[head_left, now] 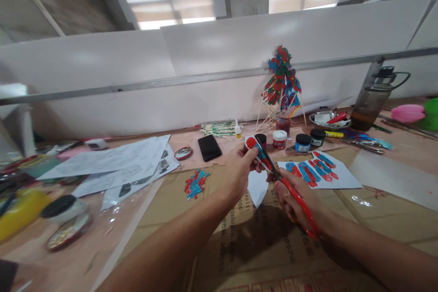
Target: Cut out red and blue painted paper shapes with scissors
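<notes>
My left hand (241,169) pinches a piece of white paper (257,188) painted in red and blue. In my right hand (297,191) is a pair of scissors (303,205) with red handles. Its dark blades lie along the painted part of the paper, close to my left fingertips. To the right, a white sheet with red and blue painted shapes (313,171) rests on the cardboard (267,246). Left of my hands lies a red and blue cut-out (196,184), flat on the cardboard.
Behind my hands stand paint jars (279,139), a small glue bottle (237,130) and painted figures on sticks (282,77). A black phone (209,148) and drawing sheets (126,164) lie left. A drinking bottle (372,98) and a bowl of small items (330,121) stand right.
</notes>
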Tool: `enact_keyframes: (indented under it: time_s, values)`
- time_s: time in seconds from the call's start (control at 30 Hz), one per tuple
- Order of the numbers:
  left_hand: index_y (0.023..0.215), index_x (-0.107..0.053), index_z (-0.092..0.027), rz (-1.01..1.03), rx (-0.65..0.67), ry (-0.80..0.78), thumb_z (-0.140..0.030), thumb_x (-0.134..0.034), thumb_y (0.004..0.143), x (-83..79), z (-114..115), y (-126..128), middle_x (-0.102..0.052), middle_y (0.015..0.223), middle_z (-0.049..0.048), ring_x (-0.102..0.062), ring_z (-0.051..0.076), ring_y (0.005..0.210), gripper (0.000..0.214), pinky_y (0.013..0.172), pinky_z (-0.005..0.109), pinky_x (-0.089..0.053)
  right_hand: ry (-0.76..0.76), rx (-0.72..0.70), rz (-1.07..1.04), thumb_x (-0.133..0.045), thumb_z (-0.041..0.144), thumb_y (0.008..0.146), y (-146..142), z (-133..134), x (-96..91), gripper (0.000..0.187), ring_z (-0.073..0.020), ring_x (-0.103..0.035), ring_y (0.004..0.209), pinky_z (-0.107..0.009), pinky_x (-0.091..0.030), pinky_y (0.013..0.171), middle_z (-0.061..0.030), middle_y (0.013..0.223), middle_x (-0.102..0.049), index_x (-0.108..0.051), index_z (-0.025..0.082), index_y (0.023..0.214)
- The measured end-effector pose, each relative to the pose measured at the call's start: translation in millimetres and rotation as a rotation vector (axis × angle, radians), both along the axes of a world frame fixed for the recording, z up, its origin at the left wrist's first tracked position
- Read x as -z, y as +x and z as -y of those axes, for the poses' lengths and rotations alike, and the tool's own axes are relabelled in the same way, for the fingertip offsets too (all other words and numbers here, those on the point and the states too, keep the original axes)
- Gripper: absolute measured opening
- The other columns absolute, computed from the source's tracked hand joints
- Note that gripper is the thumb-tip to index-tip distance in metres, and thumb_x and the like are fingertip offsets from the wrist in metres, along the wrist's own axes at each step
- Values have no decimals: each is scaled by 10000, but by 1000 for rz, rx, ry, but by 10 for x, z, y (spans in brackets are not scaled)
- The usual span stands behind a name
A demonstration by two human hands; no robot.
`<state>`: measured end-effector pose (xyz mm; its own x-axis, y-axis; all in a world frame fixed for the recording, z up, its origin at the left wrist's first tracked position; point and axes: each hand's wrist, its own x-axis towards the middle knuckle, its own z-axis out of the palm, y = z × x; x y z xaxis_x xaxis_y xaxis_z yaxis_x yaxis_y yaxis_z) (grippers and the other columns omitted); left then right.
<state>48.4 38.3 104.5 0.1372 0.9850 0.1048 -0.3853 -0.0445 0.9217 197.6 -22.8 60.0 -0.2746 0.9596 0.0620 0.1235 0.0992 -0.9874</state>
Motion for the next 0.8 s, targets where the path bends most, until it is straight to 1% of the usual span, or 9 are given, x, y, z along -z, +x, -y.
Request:
enact_keyframes:
  time_s: [0.2,0.33,0.53,0.67,0.8]
  values:
    - [717,-572,-170,-23,-4,-10,-284,-683,713,-13,8,3,-578,574,-5,-484,96,458,159,502,247,-381,-16,20,-36,-499,628,905,-21,4,-3,432,-54,-324,337,-151,-333,314,106,511,-365,-531,216,1033]
    - [731,-579,-169,-18,-2,-5,-274,-674,717,-9,7,3,-582,575,-5,-485,99,461,142,502,248,-380,-31,26,-54,-514,609,907,-27,-4,17,407,-48,-298,332,-140,-315,302,111,508,-358,-534,220,1027]
    - [743,-586,-164,-7,3,-3,-279,-686,715,-7,3,4,-586,576,-4,-489,101,462,155,501,244,-382,-36,20,-72,-522,630,895,-22,-7,27,435,-47,-287,341,-138,-317,303,114,504,-340,-540,218,1034]
    - [734,-591,-166,-13,2,-9,-307,-701,700,-9,4,3,-580,568,-8,-484,101,454,182,491,245,-380,-31,22,-42,-518,621,903,-11,-13,21,432,-52,-297,366,-138,-317,308,105,530,-339,-544,214,1046]
    - [737,-586,-169,-9,-1,-16,-306,-703,702,-11,7,4,-587,578,-7,-494,102,459,184,493,245,-384,-28,22,-35,-520,623,901,-10,-14,28,422,-52,-292,351,-147,-315,302,103,525,-346,-544,216,1005]
